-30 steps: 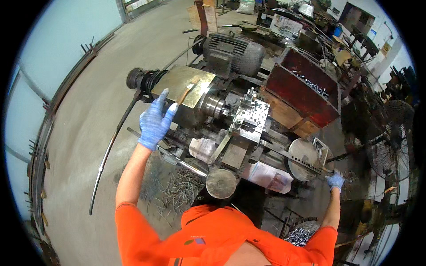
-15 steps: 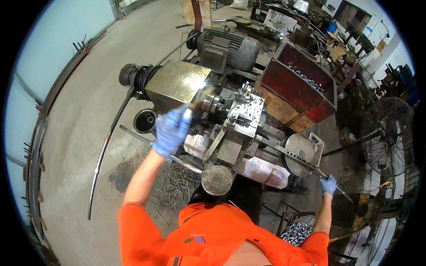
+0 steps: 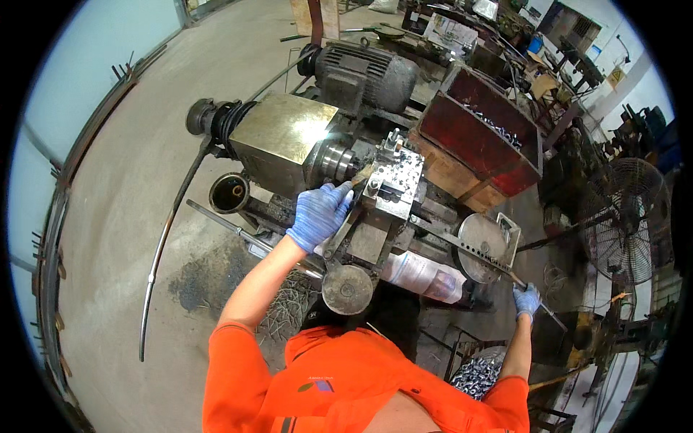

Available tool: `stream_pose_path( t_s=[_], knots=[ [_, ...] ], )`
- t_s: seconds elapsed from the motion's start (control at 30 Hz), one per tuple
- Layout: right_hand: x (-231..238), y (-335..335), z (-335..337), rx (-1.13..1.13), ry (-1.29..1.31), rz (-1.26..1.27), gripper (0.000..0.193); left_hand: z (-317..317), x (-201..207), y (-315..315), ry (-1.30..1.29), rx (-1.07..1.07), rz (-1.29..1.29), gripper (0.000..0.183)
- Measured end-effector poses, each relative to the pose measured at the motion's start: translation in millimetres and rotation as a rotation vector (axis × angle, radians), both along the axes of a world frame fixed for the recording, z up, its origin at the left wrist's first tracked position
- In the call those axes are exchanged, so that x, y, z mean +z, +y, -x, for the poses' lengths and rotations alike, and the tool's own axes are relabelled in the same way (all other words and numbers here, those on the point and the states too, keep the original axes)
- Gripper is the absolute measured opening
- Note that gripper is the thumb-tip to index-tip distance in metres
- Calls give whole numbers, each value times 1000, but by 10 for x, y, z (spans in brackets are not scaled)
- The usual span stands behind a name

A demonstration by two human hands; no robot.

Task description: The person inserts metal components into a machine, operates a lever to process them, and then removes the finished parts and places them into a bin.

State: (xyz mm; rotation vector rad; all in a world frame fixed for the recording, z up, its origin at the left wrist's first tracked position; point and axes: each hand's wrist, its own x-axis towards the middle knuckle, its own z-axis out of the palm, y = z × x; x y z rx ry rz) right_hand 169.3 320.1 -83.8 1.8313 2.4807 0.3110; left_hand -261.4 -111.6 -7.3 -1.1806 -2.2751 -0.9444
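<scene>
My left hand [image 3: 321, 215], in a blue knit glove, is closed on what looks like a small brush [image 3: 363, 174] with a tan tip. The tip reaches between the round metal chuck [image 3: 337, 163] of a lathe and the chip-strewn tool block [image 3: 398, 177]; most of the handle is hidden by the glove. Over to the right, my gloved right hand [image 3: 527, 299] is wrapped around the long metal lever [image 3: 485, 257], whose flat part has a row of holes. A brass-coloured headstock cover [image 3: 281, 128] lies beyond my left hand.
Behind the lathe stand a ribbed motor [image 3: 368, 76] and a red bin [image 3: 480, 133] of small metal parts. A caged fan [image 3: 626, 209] is at the right. Metal pieces fill a basket [image 3: 478, 374] beside my right arm. Thin rods [image 3: 285, 307] litter the floor.
My left hand has moved right and slightly down, bringing the brush from the front of the headstock to the gap by the tool block. My right hand stays on the lever.
</scene>
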Motion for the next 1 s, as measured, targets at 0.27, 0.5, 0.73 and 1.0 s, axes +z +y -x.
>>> stream_pose_path(
  t_s=[0.27, 0.5, 0.73, 1.0],
  knots=[
    [-27, -7, -34, 19, 30, -13, 58, -2, -1, -175, 16, 15, 217, 21],
    [-79, 80, -114, 14, 31, -21, 53, 94, 621, -446, 124, 112, -202, 17],
    [-114, 46, -80, 53, 80, -58, 48, 559, 620, -602, 237, 251, -38, 20],
    [-176, 168, -239, 93, 91, -70, 48, 654, 575, -718, 81, 252, 198, 30]
  ],
)
